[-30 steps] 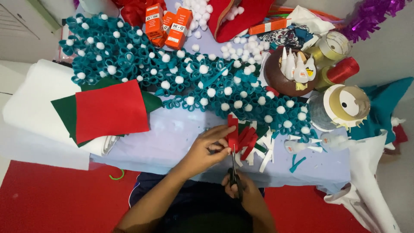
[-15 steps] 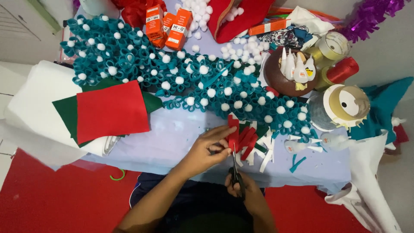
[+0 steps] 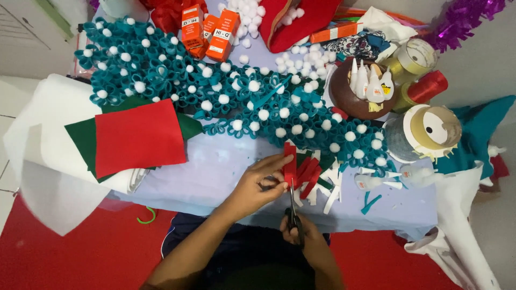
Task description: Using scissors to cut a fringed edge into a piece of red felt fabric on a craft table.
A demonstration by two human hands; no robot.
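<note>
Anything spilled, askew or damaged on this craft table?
White pom-poms lie scattered loose near the red felt piece, and felt scraps litter the table edge by the left hand and scissors. Nothing looks damaged.

I see matt red felt strip pinched in my left hand, metal scissors below it. Above the grip lie fuzzy white pompoms on soft teal felt loops; far right, glossy ribbon spool.
</note>
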